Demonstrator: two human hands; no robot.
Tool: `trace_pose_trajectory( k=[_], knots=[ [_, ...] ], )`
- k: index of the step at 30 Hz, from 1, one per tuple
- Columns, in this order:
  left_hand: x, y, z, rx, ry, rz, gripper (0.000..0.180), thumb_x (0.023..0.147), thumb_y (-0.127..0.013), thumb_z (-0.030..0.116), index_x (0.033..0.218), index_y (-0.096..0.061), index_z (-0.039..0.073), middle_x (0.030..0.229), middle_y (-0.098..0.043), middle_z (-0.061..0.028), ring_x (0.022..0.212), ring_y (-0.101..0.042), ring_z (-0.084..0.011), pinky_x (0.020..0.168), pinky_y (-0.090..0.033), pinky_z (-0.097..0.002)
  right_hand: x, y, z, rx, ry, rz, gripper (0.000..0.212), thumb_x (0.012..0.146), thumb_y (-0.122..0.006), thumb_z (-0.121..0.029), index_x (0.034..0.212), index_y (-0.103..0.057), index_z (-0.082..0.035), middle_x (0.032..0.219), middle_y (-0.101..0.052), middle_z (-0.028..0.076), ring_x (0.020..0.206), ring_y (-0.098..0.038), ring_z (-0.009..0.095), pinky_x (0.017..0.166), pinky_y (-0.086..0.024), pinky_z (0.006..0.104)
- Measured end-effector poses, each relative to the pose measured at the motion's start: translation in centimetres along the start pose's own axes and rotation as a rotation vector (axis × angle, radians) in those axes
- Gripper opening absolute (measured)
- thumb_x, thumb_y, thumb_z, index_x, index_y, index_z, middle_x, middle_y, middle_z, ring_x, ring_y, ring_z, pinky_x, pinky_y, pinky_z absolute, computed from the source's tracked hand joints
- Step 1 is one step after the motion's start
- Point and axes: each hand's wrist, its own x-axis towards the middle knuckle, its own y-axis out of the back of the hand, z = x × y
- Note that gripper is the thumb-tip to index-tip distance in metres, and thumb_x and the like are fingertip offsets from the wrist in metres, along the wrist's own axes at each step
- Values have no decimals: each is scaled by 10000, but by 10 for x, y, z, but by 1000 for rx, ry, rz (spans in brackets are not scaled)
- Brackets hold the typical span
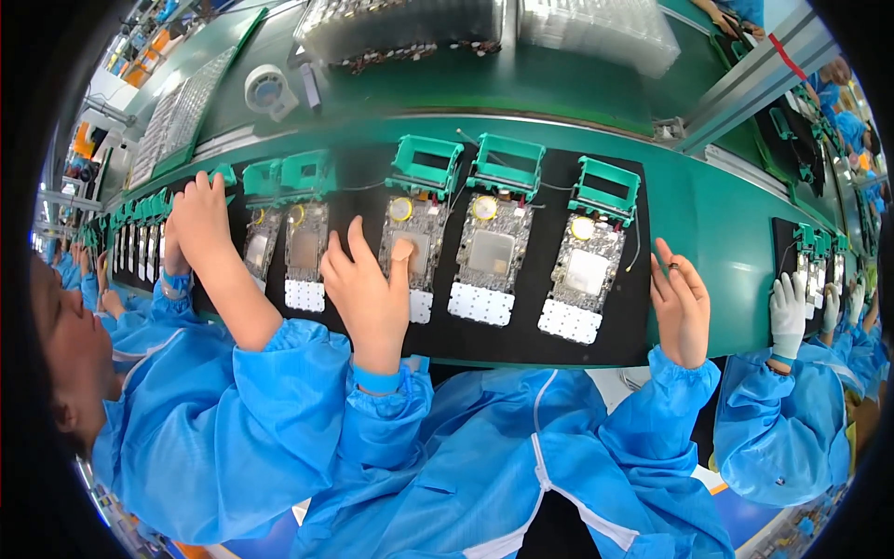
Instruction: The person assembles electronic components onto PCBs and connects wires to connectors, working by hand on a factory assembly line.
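My left hand (pixel 368 298) has a blue wrist strap and a beige cover on the thumb tip. Its fingers are spread, holding nothing, over the near edge of a circuit board (pixel 419 219) with a yellow-ringed round part. Beside the black mat's right edge, my right hand (pixel 682 312) pinches a small dark thing too tiny to name. Between my hands lie two more circuit boards, one (pixel 489 253) nearer the middle and one (pixel 587 273) farther right, each with a white dotted strip at its near end. Green plastic frames (pixel 507 160) sit at the boards' far ends.
A co-worker's hand (pixel 200 219) reaches over boards at left; another's white-gloved hand (pixel 788 312) is at right. The black mat (pixel 643 317) lies on a green bench. Behind stand a tape roll (pixel 267 91), clear trays (pixel 596 33) and a metal post (pixel 754 74).
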Motion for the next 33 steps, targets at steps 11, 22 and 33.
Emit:
trace_pose_trajectory(
  k=[11, 22, 33],
  knots=[
    [-8, 20, -15, -152, -14, -140, 473, 934, -458, 287, 1291, -385, -14, 1298, -415, -208, 1204, -341, -376, 1007, -268, -447, 15, -21, -2, -125, -185, -169, 169, 818, -600, -14, 980, -645, 9, 976, -624, 50, 889, -589, 125, 795, -473, 241],
    [-2, 31, -4, -423, 64, -266, 464, 939, -470, 258, 1329, -358, 35, 1310, -406, -178, 1148, -404, -277, 981, -310, -387, 31, 1, -20, -190, -95, -70, 151, 779, -639, -24, 920, -670, 20, 1008, -604, 68, 908, -592, 146, 782, -473, 262],
    [4, -3, 95, -1008, -24, -743, 499, 904, -503, 136, 1367, -327, 71, 1363, -375, -111, 859, -440, -117, 806, -409, -255, 67, 186, -89, -291, -52, 4, 180, 851, -563, -26, 1022, -604, 8, 1254, -515, 120, 1028, -566, 203, 900, -447, 320]
  ],
)
